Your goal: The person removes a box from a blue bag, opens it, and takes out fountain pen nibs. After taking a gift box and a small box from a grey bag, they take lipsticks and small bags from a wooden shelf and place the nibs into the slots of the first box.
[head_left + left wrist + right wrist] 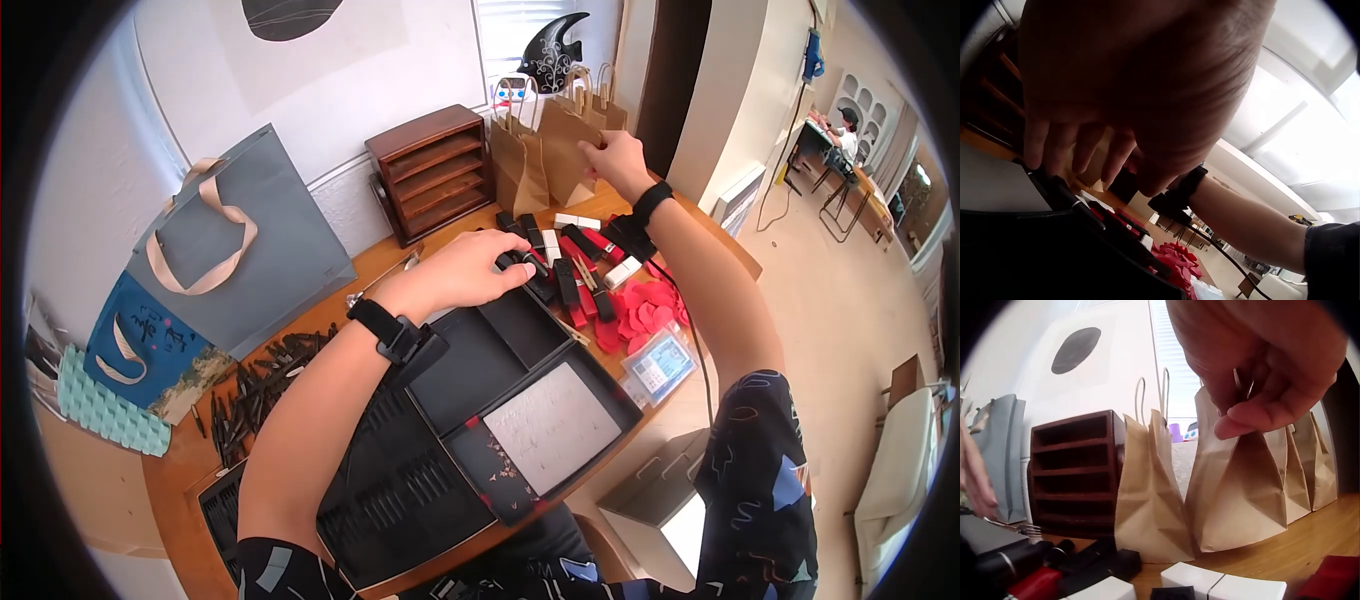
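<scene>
At the back of the table my right hand pinches the top edge of a brown paper bag between thumb and fingers. In the right wrist view the bag stands on the table, its side creased inward below the fingertips. My left hand hovers over the back corner of a black compartment case, fingers loosely extended. Black lipstick tubes lie under and beside its fingertips. In the left wrist view, the fingers of the left hand point down close over a black tube.
Black, white and red tubes crowd the table before the bags, beside red petals and a clear packet. A wooden shelf rack stands behind. Left are a grey gift bag, a blue bag and piled dark pieces.
</scene>
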Tool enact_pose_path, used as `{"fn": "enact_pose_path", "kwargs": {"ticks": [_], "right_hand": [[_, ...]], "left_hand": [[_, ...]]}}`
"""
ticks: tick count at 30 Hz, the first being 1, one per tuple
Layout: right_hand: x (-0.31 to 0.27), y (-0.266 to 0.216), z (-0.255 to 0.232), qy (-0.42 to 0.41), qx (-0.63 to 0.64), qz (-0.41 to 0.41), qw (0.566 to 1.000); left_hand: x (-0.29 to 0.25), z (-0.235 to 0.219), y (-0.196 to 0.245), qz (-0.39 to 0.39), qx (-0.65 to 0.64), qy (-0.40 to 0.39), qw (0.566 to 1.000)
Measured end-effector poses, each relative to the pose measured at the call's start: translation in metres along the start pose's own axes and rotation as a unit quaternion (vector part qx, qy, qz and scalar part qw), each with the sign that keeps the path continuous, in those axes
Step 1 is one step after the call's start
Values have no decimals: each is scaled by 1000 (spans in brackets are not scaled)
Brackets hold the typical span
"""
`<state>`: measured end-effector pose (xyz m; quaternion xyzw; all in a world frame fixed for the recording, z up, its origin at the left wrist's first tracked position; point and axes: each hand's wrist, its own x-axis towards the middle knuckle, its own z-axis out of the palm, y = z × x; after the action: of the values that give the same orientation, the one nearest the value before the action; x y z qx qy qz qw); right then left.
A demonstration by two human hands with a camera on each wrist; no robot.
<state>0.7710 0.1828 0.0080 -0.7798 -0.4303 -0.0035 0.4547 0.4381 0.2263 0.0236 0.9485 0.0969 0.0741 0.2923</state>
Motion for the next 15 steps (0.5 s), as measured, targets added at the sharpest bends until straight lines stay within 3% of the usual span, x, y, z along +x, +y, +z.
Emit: {"fn": "enact_pose_path", "kwargs": {"ticks": [4,6,7,9,11,14,15], "right_hand": [[15,13,22,-21,33,-6,999],[11,3,27,-57,253,129,957],[16,9,27,-59,253,130,957],[29,25,26,118,110,36,986],[38,32,35,358,-24,-15,933],[55,55,41,412,-126,-63,900],[58,60,36,307,-71,-33,948]], "left_hand": [[-2,-4,-2,-10,28,-25,999],[-3,-4,-5,-9,29,-24,999],[-3,-4,-7,-5,30,-23,999],[-5,-4,-9,-1,29,-17,999],[-4,-4,-10,4,28,-12,1000],[-1,-7,-3,11,26,-3,1000],[1,-8,2,-11,14,-4,1000]]}}
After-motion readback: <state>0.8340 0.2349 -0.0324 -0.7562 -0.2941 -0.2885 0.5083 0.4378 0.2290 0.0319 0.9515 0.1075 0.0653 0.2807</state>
